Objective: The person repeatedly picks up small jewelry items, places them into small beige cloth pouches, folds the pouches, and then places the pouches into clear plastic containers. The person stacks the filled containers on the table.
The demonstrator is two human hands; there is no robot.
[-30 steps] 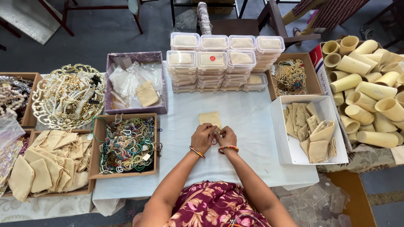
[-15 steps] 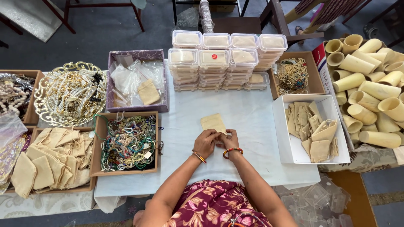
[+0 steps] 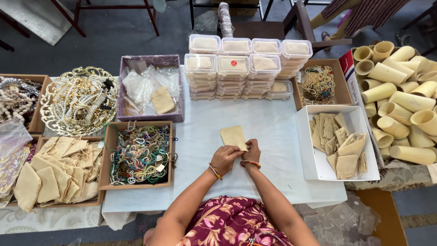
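At the centre of the frame, the left hand (image 3: pixel 225 158) and the right hand (image 3: pixel 251 151) are brought together, fingers curled and pinched on the lower edge of a small beige cloth pouch (image 3: pixel 233 136), which lies flat on the white table cover (image 3: pixel 273 132) just above them. A bangle is worn on each wrist.

To the left of the hands, a cardboard box of coloured bead strings (image 3: pixel 140 154) is seen, and beyond it, at lower left, a tray of beige pouches (image 3: pixel 54 168). At upper left a gold filigree bowl of pearl necklaces (image 3: pixel 78 100) and a purple box of plastic bags (image 3: pixel 150 87) are set. Above the pouch, stacked clear lidded containers (image 3: pixel 248 68) are ranged. At right, a white box of folded pouches (image 3: pixel 339 141) and a heap of cream cones (image 3: pixel 400 100) are found. Grey floor and chair legs are visible along the top.
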